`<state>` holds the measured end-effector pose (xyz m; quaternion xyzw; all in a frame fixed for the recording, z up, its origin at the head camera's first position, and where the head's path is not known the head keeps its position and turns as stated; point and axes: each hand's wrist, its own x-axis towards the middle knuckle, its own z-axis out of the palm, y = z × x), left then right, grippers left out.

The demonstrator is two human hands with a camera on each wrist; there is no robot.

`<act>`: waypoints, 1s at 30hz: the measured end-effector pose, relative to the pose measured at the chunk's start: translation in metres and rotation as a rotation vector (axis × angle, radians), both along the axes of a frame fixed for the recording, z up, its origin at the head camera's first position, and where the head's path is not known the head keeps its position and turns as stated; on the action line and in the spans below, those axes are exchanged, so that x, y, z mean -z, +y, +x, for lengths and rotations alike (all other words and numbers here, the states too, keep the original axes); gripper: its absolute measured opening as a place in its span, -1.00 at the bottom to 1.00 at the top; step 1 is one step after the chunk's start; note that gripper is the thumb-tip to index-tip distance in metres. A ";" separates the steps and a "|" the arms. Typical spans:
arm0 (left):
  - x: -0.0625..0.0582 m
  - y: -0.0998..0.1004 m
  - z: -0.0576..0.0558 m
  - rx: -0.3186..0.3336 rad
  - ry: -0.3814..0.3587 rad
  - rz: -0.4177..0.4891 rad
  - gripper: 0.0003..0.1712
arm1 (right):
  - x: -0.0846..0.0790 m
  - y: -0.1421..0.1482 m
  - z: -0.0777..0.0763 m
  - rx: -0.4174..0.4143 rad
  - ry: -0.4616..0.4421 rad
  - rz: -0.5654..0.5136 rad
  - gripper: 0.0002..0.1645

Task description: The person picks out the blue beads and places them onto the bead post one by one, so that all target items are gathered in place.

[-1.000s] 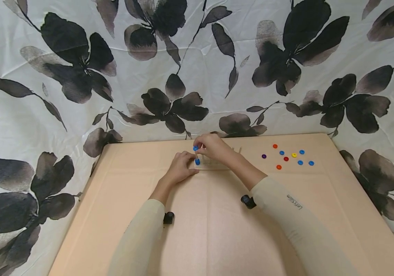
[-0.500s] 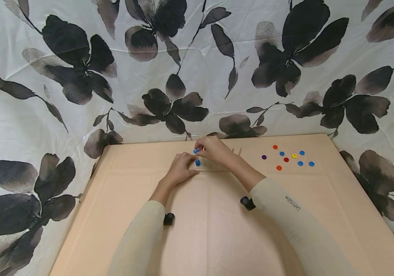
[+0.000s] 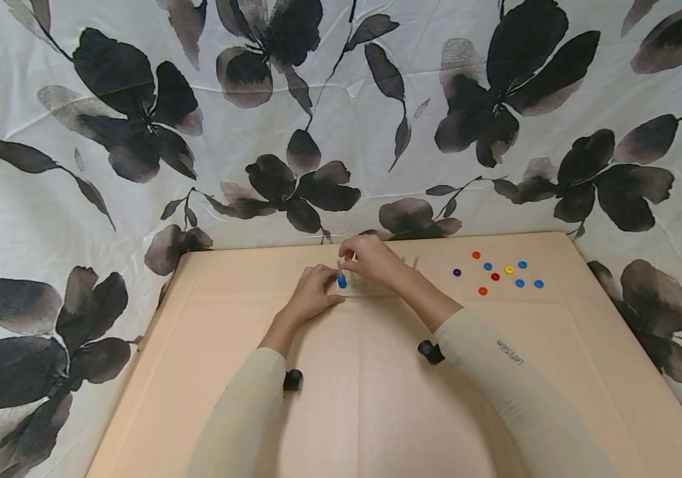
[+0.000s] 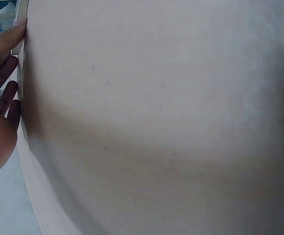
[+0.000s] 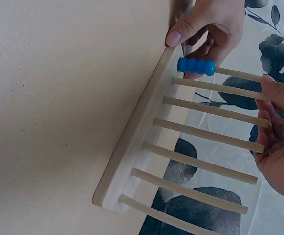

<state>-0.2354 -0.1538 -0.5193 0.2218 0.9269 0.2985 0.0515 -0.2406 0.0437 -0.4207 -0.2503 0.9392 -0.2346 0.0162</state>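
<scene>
A wooden peg rack [image 5: 146, 125], a thick bar with a row of upright rods, stands near the table's far edge. My left hand [image 3: 312, 291] grips its left end, thumb on the near side in the right wrist view. On the leftmost rod several blue beads [image 5: 196, 66] sit stacked against the bar; in the head view this blue stack [image 3: 342, 281] shows between my hands. My right hand [image 3: 370, 257] is at the top of that rod, thumb by the rod tip, with no bead visible in its fingers. The other rods visible in the right wrist view are bare.
Right of the rack, loose beads lie scattered on the table [image 3: 352, 398]: several blue, a yellow bead [image 3: 509, 270], a purple bead [image 3: 457, 272], and orange and red ones [image 3: 495, 277]. A floral cloth [image 3: 197, 133] hangs behind the table.
The blue bead that my right fingers held at the top of the leftmost rod has gone down onto the stack. The left hand has stayed at the rack's end.
</scene>
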 end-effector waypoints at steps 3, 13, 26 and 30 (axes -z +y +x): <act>0.000 0.001 -0.001 0.005 -0.009 -0.003 -0.40 | -0.003 0.004 0.002 0.020 -0.011 -0.004 -0.74; 0.002 0.002 -0.003 -0.014 -0.004 0.005 -0.37 | -0.008 0.025 0.008 0.039 0.070 -0.093 -0.70; 0.002 0.002 -0.008 -0.021 -0.029 -0.003 -0.34 | -0.009 0.083 0.023 0.159 0.102 -0.205 -0.69; 0.004 0.002 -0.009 -0.014 -0.034 0.003 -0.34 | -0.006 0.104 0.027 0.223 0.106 -0.230 -0.67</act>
